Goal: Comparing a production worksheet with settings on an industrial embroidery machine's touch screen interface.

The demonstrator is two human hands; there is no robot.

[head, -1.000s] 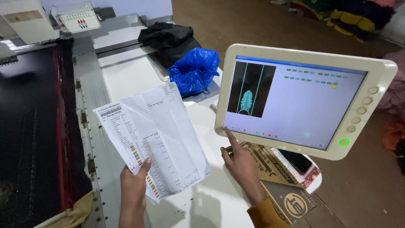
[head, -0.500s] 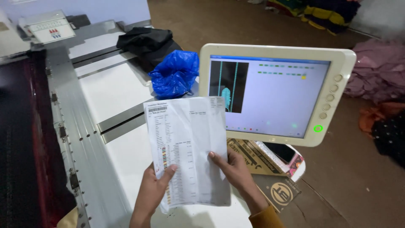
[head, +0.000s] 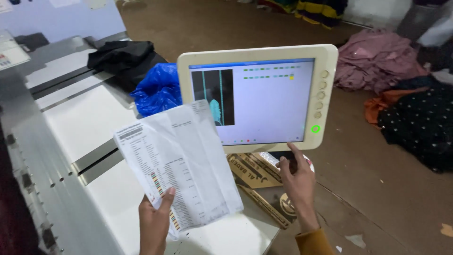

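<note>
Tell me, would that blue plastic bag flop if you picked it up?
Probably yes. The blue plastic bag looks thin and crumpled, so it would likely sag and crinkle. It seems light for its size, and its shiny surface may feel a bit slippery.

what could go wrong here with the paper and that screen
The left hand pinches the printed sheet by its bottom edge only, so it may flop or slip. The sheet also overlaps the lower left corner of the monitor, possibly hiding part of the display. The right hand has its forefinger at the screen's lower bezel, near the edge, where a touch could miss or nudge the monitor.
</note>
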